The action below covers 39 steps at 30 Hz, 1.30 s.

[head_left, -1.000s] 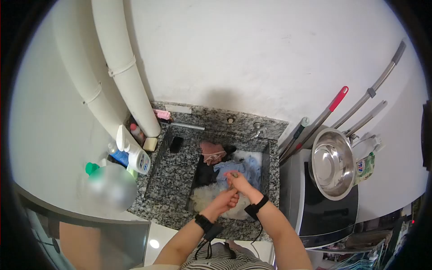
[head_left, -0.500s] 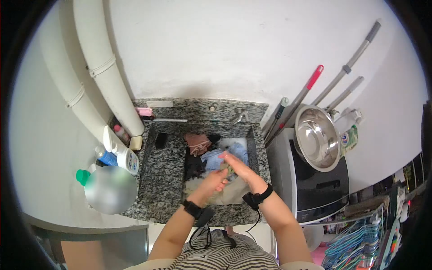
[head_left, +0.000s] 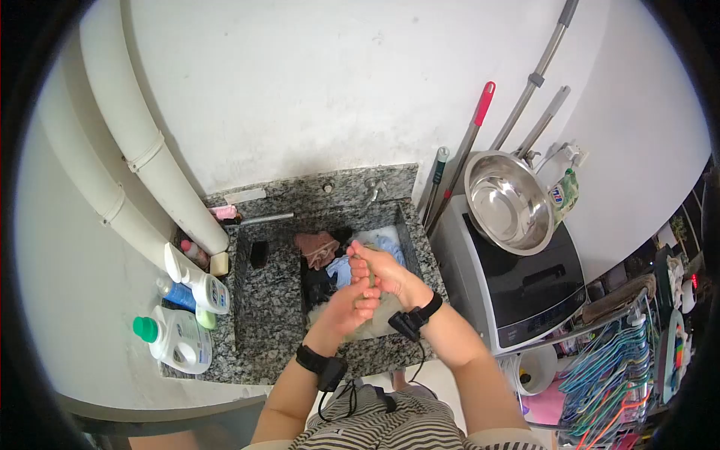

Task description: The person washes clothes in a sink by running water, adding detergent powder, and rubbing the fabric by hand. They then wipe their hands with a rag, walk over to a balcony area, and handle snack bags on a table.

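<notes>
Over the granite sink (head_left: 409, 225), my left hand (head_left: 348, 307) and my right hand (head_left: 384, 273) are closed close together on a greenish cloth (head_left: 371, 280), of which only a narrow strip shows between the fingers. Beneath them in the basin lie a brownish-pink garment (head_left: 316, 247), a light blue garment (head_left: 340, 271), black clothing (head_left: 318, 285) and a pale cream cloth (head_left: 384, 318). Whitish suds show at the basin's right side. My forearms hide part of the laundry.
Left of the basin stand a white detergent jug with green cap (head_left: 182, 341), a white bottle (head_left: 211, 291) and a soap bar (head_left: 219, 264). On the right, a steel bowl (head_left: 480, 225) tilts on a washing machine (head_left: 536, 300). Mop handles (head_left: 480, 112) lean behind; hangers (head_left: 607, 367) hang lower right.
My right hand has gone from outstretched fingers to a closed grip on the greenish cloth. My left fingers have curled tighter beside it. The view has shifted to the right.
</notes>
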{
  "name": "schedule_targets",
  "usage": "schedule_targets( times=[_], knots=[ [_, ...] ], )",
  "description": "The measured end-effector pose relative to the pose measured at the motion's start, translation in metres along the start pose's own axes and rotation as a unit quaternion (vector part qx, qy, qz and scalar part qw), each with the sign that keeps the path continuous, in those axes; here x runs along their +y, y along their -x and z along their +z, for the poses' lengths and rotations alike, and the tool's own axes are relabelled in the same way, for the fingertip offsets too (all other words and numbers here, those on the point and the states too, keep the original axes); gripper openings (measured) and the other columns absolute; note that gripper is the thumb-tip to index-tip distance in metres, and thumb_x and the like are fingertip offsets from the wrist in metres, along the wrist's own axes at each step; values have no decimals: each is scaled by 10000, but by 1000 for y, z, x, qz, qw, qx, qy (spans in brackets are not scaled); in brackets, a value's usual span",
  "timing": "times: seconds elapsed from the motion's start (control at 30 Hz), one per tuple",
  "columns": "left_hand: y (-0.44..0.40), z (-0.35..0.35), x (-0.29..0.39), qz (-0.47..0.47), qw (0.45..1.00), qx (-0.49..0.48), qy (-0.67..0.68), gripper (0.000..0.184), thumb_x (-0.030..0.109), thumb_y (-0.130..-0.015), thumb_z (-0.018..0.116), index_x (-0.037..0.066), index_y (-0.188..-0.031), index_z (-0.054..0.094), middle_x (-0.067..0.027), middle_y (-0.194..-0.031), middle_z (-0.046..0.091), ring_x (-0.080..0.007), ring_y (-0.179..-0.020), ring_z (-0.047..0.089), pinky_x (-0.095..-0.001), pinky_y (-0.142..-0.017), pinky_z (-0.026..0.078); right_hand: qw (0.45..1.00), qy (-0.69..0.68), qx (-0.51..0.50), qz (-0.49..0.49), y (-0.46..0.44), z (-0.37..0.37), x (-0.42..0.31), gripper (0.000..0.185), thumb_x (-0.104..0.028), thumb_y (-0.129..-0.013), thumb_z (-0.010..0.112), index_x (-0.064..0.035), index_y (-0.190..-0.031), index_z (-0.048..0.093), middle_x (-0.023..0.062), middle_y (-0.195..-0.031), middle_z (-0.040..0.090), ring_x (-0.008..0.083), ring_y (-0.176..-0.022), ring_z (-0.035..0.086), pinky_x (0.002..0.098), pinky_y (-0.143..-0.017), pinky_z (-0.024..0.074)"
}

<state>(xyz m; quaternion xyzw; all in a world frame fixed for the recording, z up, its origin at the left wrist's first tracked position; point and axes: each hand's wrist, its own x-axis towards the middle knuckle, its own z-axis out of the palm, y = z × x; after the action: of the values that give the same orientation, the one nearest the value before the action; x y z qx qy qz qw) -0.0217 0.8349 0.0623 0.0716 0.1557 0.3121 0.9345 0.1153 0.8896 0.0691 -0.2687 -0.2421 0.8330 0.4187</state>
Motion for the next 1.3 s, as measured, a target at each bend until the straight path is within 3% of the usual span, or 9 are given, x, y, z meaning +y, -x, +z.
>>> schedule_targets(
  times=[0.23, 0.3, 0.7, 0.8, 0.87, 0.97, 1.03, 1.17, 1.3],
  knots=[
    [-36, -28, -24, 84, 892, 197, -398, 253, 220, -889, 511, 40, -1056, 453, -31, -694, 498, -109, -547, 472, -254, -448, 365, 973, 206, 100, 29, -10, 7, -4, 301, -342, -936, 456, -62, -833, 491, -24, -534, 398, 108, -424, 343, 276, -398, 318],
    [-57, -66, -35, 315, 597, 230, -701, 323, 224, -848, 548, 5, -1066, 457, -163, -756, 584, -260, -651, 594, -357, -532, 445, 965, 229, 127, 13, -12, 5, 3, 310, -339, -938, 448, -52, -830, 494, -13, -510, 398, 122, -400, 342, 290, -384, 310],
    [-82, -112, -46, 202, 462, 317, -803, 351, 184, -780, 562, -61, -1011, 461, -277, -774, 604, -431, -726, 598, -488, -658, 480, 742, 433, 477, -186, -78, -110, 83, 393, -335, -891, 486, -33, -660, 584, 103, -516, 524, 222, -524, 555, 386, -487, 418],
    [-75, -102, -44, 221, 497, 316, -777, 412, 235, -750, 596, -57, -1019, 486, -257, -782, 614, -435, -717, 599, -483, -650, 482, 773, 388, 477, -154, -66, -111, 79, 364, -387, -878, 513, -53, -776, 613, 98, -586, 557, 230, -557, 563, 378, -540, 450],
    [-67, -106, -39, 268, 509, 265, -774, 431, 256, -732, 617, -42, -1024, 507, -248, -801, 617, -429, -732, 600, -477, -660, 481, 943, 165, 257, -133, -32, -92, 67, 388, -439, -851, 553, -64, -935, 603, 74, -697, 586, 202, -602, 569, 338, -609, 467],
    [-49, -85, -26, 288, 478, 206, -804, 410, 264, -678, 679, 8, -984, 584, -220, -881, 614, -404, -798, 596, -450, -701, 474, 935, 166, 253, -186, 34, -30, 32, 291, -332, -868, 578, -70, -995, 576, 11, -795, 579, 149, -740, 575, 292, -645, 468],
    [-43, -66, -20, 247, 662, 174, -687, 392, 296, -664, 719, 7, -906, 609, -199, -834, 616, -372, -796, 601, -412, -699, 474, 935, 157, 283, -142, 59, -30, 28, 293, -309, -859, 597, -75, -1032, 566, 1, -848, 579, 136, -811, 560, 286, -691, 460],
    [-32, -40, -31, 356, 569, 181, -719, 408, 348, -702, 720, -13, -859, 612, -159, -735, 629, -294, -704, 622, -354, -652, 475, 943, 211, 220, -132, 70, -56, 50, 282, -213, -842, 625, -81, -1084, 564, 9, -966, 597, 104, -887, 547, 301, -765, 441],
    [-22, -32, -21, 285, 763, 223, -535, 321, 312, -836, 619, 45, -1016, 607, -55, -918, 629, -180, -817, 579, -297, -730, 442, 938, 20, 278, -207, 98, -50, 42, 273, -145, -840, 610, -132, -1107, 553, -25, -1013, 598, 118, -967, 528, 318, -801, 427]
  ],
)
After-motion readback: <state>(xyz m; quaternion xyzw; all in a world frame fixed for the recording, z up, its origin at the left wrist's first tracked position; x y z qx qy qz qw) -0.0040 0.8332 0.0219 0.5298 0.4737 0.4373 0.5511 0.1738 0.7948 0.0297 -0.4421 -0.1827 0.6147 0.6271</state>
